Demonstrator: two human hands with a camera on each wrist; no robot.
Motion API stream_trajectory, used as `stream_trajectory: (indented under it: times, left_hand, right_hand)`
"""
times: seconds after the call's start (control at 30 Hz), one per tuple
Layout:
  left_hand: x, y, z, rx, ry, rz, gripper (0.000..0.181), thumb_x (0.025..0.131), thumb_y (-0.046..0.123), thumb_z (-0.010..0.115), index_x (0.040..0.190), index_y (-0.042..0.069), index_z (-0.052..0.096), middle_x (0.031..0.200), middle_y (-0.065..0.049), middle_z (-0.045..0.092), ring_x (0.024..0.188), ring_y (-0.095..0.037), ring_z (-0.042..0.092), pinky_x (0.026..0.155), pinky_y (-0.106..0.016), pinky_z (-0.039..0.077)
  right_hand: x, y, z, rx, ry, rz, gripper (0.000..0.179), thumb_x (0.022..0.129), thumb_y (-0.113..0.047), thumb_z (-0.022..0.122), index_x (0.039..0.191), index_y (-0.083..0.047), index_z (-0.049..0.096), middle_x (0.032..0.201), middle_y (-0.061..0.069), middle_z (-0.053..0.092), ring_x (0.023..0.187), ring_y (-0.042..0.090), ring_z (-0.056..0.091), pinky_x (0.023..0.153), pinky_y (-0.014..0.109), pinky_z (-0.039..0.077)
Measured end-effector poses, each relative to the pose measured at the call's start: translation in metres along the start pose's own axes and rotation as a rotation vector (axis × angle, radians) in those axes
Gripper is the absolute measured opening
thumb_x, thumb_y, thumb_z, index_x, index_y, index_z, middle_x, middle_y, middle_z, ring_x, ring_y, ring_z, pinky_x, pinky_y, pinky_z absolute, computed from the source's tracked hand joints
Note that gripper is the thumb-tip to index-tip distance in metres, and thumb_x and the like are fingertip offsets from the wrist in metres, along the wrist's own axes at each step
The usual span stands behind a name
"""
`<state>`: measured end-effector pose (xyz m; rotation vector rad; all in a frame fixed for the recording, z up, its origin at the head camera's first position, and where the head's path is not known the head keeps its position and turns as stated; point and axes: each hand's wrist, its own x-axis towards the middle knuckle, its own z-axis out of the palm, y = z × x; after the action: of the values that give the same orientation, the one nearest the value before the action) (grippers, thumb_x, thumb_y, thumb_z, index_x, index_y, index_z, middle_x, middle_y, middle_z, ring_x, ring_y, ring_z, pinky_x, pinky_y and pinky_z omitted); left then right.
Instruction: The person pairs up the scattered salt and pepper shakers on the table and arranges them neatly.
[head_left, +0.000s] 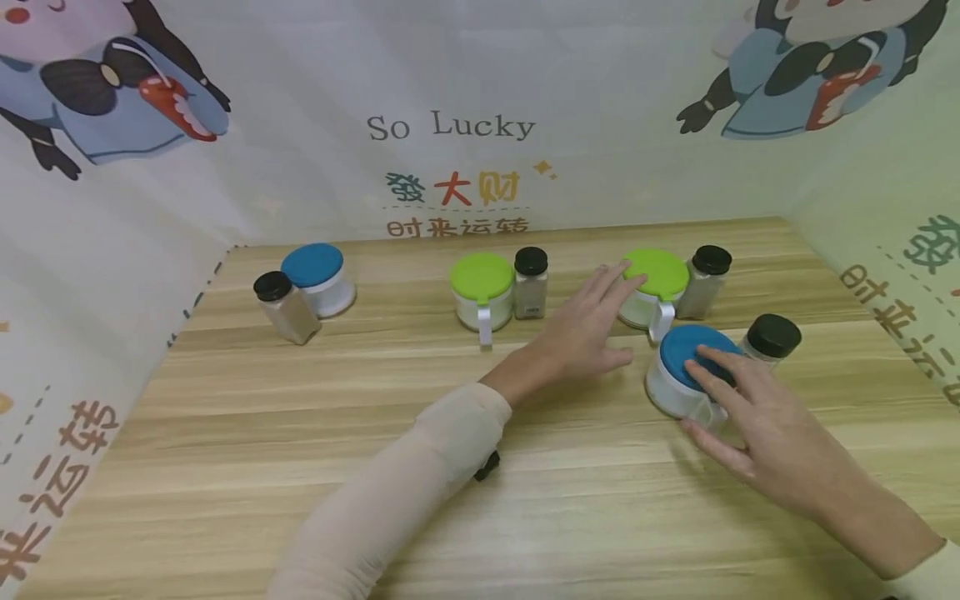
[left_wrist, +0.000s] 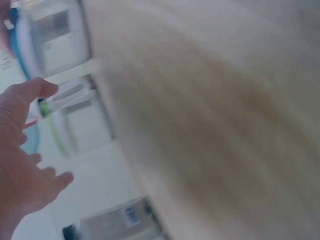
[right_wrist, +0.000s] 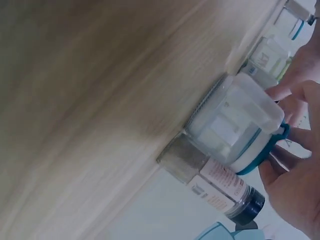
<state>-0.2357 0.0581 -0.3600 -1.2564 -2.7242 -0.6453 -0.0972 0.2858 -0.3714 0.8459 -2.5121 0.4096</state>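
My right hand (head_left: 780,433) reaches over a white-bodied jar (head_left: 662,387) with a blue lid, its fairly straight fingertips resting on the lid and the thumb low beside the handle. In the right wrist view the clear jar (right_wrist: 220,125) has fingers around its blue lid. Right behind it is a seasoning bottle (head_left: 772,337) with a black cap; its label shows in the right wrist view. My left hand (head_left: 581,333), fingers spread, is in front of a green-lidded jar (head_left: 660,271), fingertips overlapping the lid's left edge. Beside that jar stands another black-capped bottle (head_left: 705,287).
In the back middle are a green-lidded jar (head_left: 482,279) and a black-capped bottle (head_left: 531,287). A blue-lidded jar (head_left: 318,275) and a tilted-looking bottle (head_left: 288,312) stand back left. Printed cloth (head_left: 450,67) walls the wooden table (head_left: 225,467) at the back and sides.
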Motion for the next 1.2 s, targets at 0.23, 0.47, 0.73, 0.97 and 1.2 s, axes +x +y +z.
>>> stream_trajectory:
  times: [0.23, 0.47, 0.73, 0.97, 1.2]
  left_hand:
    - [-0.015, 0.011, -0.024, -0.07, 0.036, 0.012, 0.063, 0.097, 0.029, 0.07, 0.153, 0.014, 0.043, 0.152, -0.005, 0.043, 0.139, -0.017, 0.04, 0.107, -0.032, 0.042]
    - [-0.03, 0.019, -0.036, -0.125, 0.081, 0.03, 0.054, 0.097, 0.027, 0.07, 0.146, 0.014, 0.051, 0.142, -0.002, 0.052, 0.119, -0.012, 0.055, 0.085, -0.024, 0.051]
    - [-0.057, 0.019, -0.058, -0.205, 0.185, 0.047, 0.049, 0.097, 0.024, 0.07, 0.142, 0.016, 0.054, 0.131, 0.002, 0.056, 0.111, -0.008, 0.059, 0.083, -0.021, 0.05]
    - [-0.087, 0.014, -0.078, -0.225, 0.29, 0.094, 0.041, 0.096, 0.016, 0.07, 0.135, 0.01, 0.059, 0.125, -0.001, 0.059, 0.108, -0.013, 0.06, 0.085, -0.025, 0.052]
    - [-0.117, -0.004, -0.089, -0.243, 0.351, 0.029, 0.038, 0.095, 0.011, 0.07, 0.131, 0.01, 0.059, 0.124, 0.0, 0.059, 0.104, -0.009, 0.058, 0.082, -0.022, 0.05]
  right_hand:
    - [0.016, -0.01, -0.015, 0.175, 0.179, 0.015, 0.052, 0.105, -0.04, 0.056, 0.127, 0.007, 0.063, 0.134, 0.019, 0.057, 0.121, 0.031, 0.053, 0.106, 0.013, 0.031]
    - [0.038, -0.021, -0.018, 0.465, 0.258, 0.083, 0.041, 0.09, 0.015, 0.065, 0.13, 0.008, 0.061, 0.128, 0.015, 0.062, 0.116, 0.013, 0.058, 0.092, 0.015, 0.047]
    - [0.057, -0.035, -0.021, 0.637, 0.375, 0.081, 0.039, 0.087, 0.025, 0.057, 0.125, 0.014, 0.061, 0.123, 0.013, 0.065, 0.115, 0.02, 0.061, 0.092, 0.021, 0.05]
    - [0.078, -0.054, -0.019, 0.739, 0.428, 0.075, 0.036, 0.089, 0.023, 0.055, 0.123, 0.016, 0.06, 0.119, 0.018, 0.066, 0.114, 0.024, 0.061, 0.095, 0.025, 0.049]
    - [0.105, -0.075, -0.018, 0.811, 0.472, 0.043, 0.031, 0.092, 0.016, 0.056, 0.123, 0.014, 0.062, 0.119, 0.018, 0.066, 0.111, 0.026, 0.063, 0.083, 0.024, 0.051]
